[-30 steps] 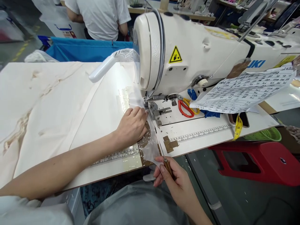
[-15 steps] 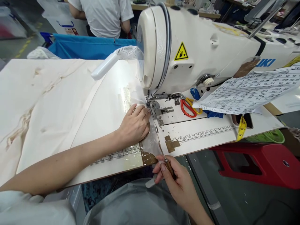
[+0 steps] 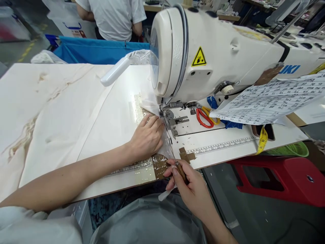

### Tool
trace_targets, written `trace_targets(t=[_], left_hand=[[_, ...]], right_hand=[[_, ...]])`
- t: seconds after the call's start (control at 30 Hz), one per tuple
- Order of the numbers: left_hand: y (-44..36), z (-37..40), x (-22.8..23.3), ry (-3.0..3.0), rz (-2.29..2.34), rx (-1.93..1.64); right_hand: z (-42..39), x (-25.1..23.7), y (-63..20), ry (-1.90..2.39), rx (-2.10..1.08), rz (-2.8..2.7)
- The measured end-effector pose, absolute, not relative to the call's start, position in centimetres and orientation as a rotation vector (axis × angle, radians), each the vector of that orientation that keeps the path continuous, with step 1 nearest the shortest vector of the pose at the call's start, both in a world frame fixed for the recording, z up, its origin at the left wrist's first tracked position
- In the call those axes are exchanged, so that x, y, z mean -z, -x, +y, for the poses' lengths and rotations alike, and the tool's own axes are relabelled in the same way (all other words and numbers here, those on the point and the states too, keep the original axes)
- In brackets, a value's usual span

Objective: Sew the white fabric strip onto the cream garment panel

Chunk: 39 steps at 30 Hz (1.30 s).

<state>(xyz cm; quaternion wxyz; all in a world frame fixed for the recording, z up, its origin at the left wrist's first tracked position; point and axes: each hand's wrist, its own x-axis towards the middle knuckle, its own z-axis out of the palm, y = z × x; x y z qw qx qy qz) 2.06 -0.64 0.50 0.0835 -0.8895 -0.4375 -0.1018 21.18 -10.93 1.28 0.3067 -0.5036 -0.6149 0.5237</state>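
My left hand lies palm down on a thin white fabric piece, just in front of the presser foot of the white sewing machine. Its fingers are stretched out and point at the needle area. Nearer the table edge, my right hand grips an awl by its wooden handle. The thin metal shaft points up along the fabric edge toward the foot. A pale tail of fabric hangs below those fingers. My left hand hides part of the fabric.
Red and yellow-handled scissors lie right of the foot, near a written sheet and a tape measure. White cloth spreads over the left table. A red stool stands at right. A person works behind a blue cloth bin.
My right hand with the awl has moved slightly up toward the machine, and the fabric has shifted away from me. My left hand remains beside the foot.
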Motion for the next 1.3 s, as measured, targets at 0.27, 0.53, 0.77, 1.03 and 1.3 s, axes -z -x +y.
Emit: trace_targets(t=[0.27,0.53,0.77,1.03,1.3], left_hand=[[-1.8,0.0,-0.6,2.669,-1.392,0.313],[-1.4,2.2,0.2,2.734,-1.354,0.386],[-1.4,3.7,-0.6,2.741,-1.341,0.382],[0.6,5.2,1.0,2.724,-1.323,0.849],[0.9,5.6,1.0,2.780,-1.300,1.014]], right_hand=[[-10.6,-1.5,-21.2,1.266,-1.369,-1.686],[-10.5,-4.0,-22.0,1.141,-0.931,-1.949],[-9.8,-5.8,-20.5,0.972,-0.934,-1.983],[-8.2,-2.7,-20.8,1.259,-0.663,-2.085],[-4.8,0.1,-19.7,1.498,-0.253,-2.049]])
